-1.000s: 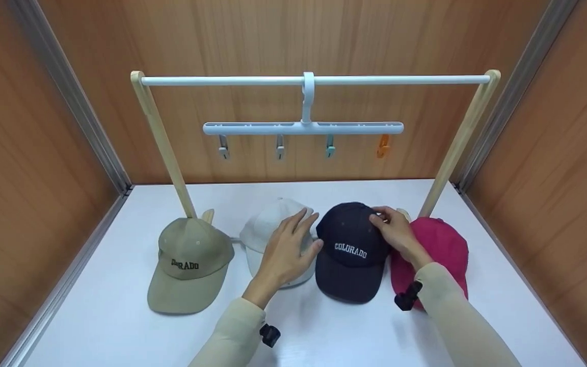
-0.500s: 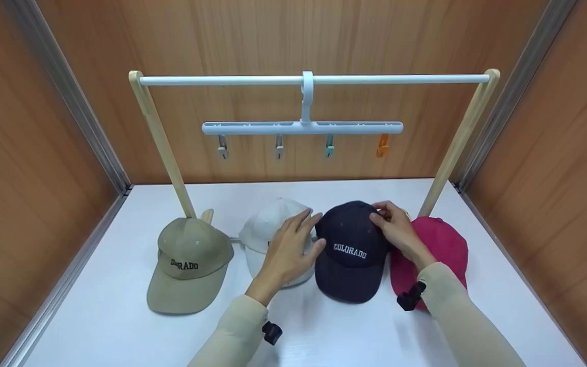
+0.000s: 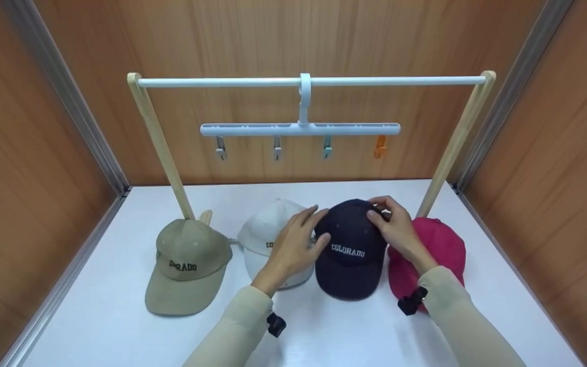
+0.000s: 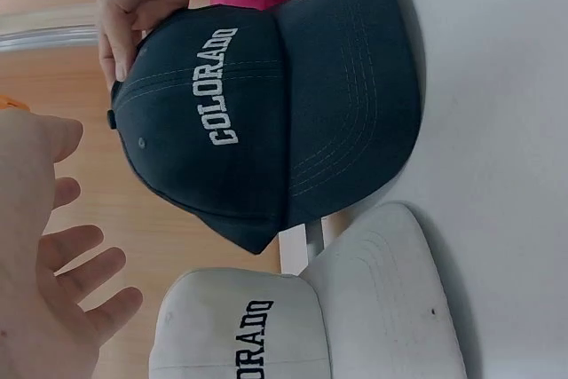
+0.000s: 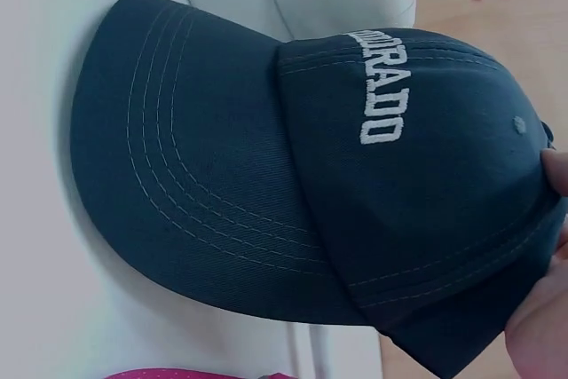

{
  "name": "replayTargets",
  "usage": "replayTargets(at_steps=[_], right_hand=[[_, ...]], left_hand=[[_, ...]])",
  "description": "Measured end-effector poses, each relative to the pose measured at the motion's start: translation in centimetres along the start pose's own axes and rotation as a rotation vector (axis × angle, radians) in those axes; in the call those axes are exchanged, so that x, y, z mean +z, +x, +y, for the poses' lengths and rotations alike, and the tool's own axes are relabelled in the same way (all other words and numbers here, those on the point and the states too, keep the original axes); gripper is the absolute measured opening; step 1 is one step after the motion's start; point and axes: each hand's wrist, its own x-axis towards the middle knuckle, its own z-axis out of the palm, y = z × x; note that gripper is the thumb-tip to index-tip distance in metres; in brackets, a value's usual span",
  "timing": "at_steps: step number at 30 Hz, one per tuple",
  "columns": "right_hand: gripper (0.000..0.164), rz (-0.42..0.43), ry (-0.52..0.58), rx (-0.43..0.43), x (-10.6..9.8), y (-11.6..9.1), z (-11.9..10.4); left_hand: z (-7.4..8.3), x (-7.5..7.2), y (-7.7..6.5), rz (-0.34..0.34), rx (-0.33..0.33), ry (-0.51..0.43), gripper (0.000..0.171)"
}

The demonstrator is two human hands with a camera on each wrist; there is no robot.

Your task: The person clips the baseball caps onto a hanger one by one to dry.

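Observation:
A navy baseball cap (image 3: 350, 244) with white COLORADO lettering faces forward, its brim pointing down toward the table's front. My right hand (image 3: 395, 227) pinches its upper right side between thumb and fingers; the right wrist view shows the thumb on the navy crown. To the cap's left is my left hand (image 3: 298, 244), fingers spread and holding nothing. In the left wrist view that hand is apart from the navy cap. Behind the left hand sits a white cap (image 3: 270, 224), partly covered by it. A magenta cap (image 3: 441, 242) lies behind my right forearm.
An olive cap (image 3: 191, 250) rests at the left. Behind the caps rises a rack with a white rail (image 3: 222, 82) and wooden legs. From the rail hangs a pale blue hanger (image 3: 252, 130) with several clips, one an orange clip (image 3: 380, 148). Wood panels enclose the table.
My right hand has raised the navy cap's crown slightly. The left hand has shifted a little to the right, closer to the navy cap. The view has moved slightly.

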Motion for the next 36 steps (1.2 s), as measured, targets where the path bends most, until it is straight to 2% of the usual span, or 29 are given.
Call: replayTargets(at_steps=[5, 9, 17, 23, 27, 33, 36], right_hand=[[0.028, -0.020, 0.018, -0.066, 0.2, -0.2, -1.1], [0.025, -0.032, -0.011, -0.114, 0.1, -0.3, -1.6], [0.027, -0.083, -0.003, -0.157, -0.2, -0.7, -2.8], [0.025, -0.137, -0.015, -0.169, -0.4, -1.1, -3.4], [0.024, -0.152, 0.004, -0.190, -0.4, -1.2, -3.5], [0.024, -0.155, 0.028, -0.190, -0.6, -1.4, -3.5], [0.024, -0.157, 0.038, -0.186, -0.8, -1.5, -3.7]], left_hand=[[-0.2, -0.1, 1.0, -0.009, 0.015, -0.025, 0.054], [-0.3, -0.2, 1.7, -0.020, 0.007, -0.054, 0.053], [-0.6, 0.0, 2.5, -0.014, -0.005, -0.131, 0.052], [-0.6, 0.1, 3.0, -0.021, 0.014, -0.230, 0.050], [-0.5, -0.1, 3.3, -0.054, 0.027, -0.297, 0.047], [-0.5, -0.1, 3.8, -0.121, 0.010, -0.511, 0.044], [-0.6, -0.2, 3.9, -0.143, -0.003, -0.569, 0.040]])
